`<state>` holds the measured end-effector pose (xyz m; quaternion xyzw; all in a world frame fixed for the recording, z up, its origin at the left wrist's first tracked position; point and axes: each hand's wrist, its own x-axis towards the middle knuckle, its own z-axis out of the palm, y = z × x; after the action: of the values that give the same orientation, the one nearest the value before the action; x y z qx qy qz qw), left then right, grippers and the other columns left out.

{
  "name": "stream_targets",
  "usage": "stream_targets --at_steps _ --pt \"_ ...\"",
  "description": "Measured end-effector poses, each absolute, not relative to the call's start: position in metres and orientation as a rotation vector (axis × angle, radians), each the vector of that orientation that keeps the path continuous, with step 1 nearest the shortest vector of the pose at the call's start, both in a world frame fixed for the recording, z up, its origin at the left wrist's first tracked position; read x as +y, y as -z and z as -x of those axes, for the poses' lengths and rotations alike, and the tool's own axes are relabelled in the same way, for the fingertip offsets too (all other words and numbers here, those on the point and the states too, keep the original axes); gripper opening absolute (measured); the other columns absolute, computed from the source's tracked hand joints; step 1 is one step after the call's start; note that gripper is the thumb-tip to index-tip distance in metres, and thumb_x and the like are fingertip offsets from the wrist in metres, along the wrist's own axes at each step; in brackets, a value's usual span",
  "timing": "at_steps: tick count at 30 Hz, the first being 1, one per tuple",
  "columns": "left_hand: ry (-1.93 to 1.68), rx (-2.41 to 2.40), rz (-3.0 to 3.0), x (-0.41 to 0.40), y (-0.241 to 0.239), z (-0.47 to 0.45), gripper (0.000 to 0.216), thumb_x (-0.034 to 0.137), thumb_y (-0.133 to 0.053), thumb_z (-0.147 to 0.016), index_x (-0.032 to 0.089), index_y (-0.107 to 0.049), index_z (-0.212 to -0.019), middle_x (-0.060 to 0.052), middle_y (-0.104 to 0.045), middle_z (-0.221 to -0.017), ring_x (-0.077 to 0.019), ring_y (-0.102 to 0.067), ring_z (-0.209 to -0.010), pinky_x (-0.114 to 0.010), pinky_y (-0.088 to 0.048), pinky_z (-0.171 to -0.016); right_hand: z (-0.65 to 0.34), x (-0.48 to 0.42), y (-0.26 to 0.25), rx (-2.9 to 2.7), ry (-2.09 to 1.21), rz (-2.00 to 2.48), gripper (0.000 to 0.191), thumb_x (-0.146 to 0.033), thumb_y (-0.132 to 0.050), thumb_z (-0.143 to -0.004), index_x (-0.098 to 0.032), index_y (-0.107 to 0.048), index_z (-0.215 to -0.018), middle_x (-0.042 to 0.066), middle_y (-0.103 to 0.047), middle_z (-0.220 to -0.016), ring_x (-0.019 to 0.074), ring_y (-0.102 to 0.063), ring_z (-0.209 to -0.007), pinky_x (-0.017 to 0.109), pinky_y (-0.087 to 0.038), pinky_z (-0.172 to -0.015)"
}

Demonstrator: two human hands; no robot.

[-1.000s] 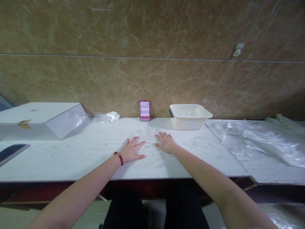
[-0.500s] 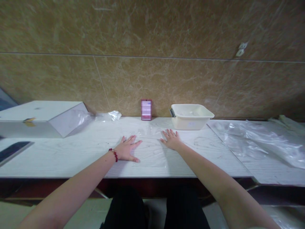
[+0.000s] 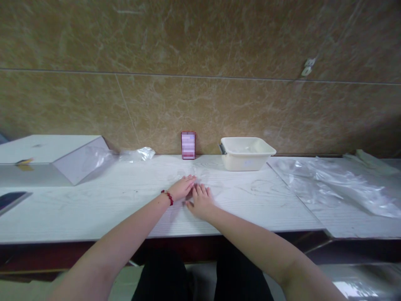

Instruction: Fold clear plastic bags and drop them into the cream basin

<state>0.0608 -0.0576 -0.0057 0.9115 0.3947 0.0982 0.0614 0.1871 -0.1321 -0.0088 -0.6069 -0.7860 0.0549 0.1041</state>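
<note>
My left hand [image 3: 183,187], with a dark red bead bracelet [image 3: 168,197] at the wrist, is at the middle of the white table [image 3: 94,209]. Its fingers stretch out to the right, close together. Beside it, slightly nearer to me, my right hand [image 3: 202,203] rests palm down with its fingers a little apart. The two hands almost touch. Faint wrinkles of a thin clear plastic film [image 3: 200,172] show just beyond the fingertips; the hands cover part of it, and its outline is hard to make out.
A phone [image 3: 188,146] leans upright against the wall. To its right stands a cream plastic bin [image 3: 247,162] with a grey handle. Clear plastic bags [image 3: 338,184] spread over the right side. On the left are a white box [image 3: 40,150], crumpled plastic [image 3: 140,154] and a dark flat device [image 3: 11,200].
Both hands have come together from spread positions: the left moved right, the right moved left and nearer to me. The view has shifted slightly.
</note>
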Motion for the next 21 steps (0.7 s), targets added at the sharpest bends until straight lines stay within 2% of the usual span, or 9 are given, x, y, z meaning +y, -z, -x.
stream_targets --at_steps 4,8,15,21 --pt "-0.225 0.979 -2.762 -0.043 0.008 -0.073 0.043 0.03 -0.019 -0.085 0.016 -0.036 -0.122 -0.005 -0.036 -0.128 -0.0125 -0.023 -0.121 -0.032 -0.016 -0.099 -0.185 -0.136 0.016 -2.362 -0.158 1.816 0.073 -0.056 -0.017 -0.076 -0.005 -0.025 -0.127 0.016 -0.018 -0.134 0.0291 -0.007 -0.123 0.047 0.001 -0.095" --pt "-0.138 0.893 -2.814 -0.028 0.007 -0.079 0.045 0.036 -0.018 -0.085 0.019 -0.033 -0.124 -0.004 -0.031 -0.131 -0.0133 -0.02 -0.122 -0.034 -0.013 -0.099 -0.186 -0.138 0.01 -2.373 -0.187 1.833 0.074 -0.057 -0.015 -0.076 -0.005 -0.026 -0.127 0.017 -0.018 -0.133 0.03 -0.006 -0.123 0.048 0.002 -0.095" --pt "-0.039 1.007 -2.896 0.002 0.009 -0.074 0.058 0.05 -0.021 -0.08 0.017 -0.022 -0.128 -0.008 -0.019 -0.135 -0.0162 -0.013 -0.124 -0.034 -0.009 -0.099 -0.185 -0.14 0.005 -2.358 -0.249 1.849 0.074 -0.059 -0.013 -0.074 -0.011 -0.016 -0.131 0.012 -0.01 -0.136 0.0289 -0.001 -0.123 0.051 0.004 -0.094" --pt "-0.032 1.158 -2.886 0.017 0.009 -0.08 0.062 0.051 -0.019 -0.08 0.013 -0.02 -0.128 -0.013 -0.02 -0.134 -0.0191 -0.014 -0.123 -0.036 -0.01 -0.098 -0.187 -0.14 0.005 -2.358 -0.218 1.851 0.073 -0.059 -0.014 -0.074 -0.012 -0.016 -0.131 0.011 -0.009 -0.137 0.0281 0.0 -0.123 0.052 0.006 -0.093"
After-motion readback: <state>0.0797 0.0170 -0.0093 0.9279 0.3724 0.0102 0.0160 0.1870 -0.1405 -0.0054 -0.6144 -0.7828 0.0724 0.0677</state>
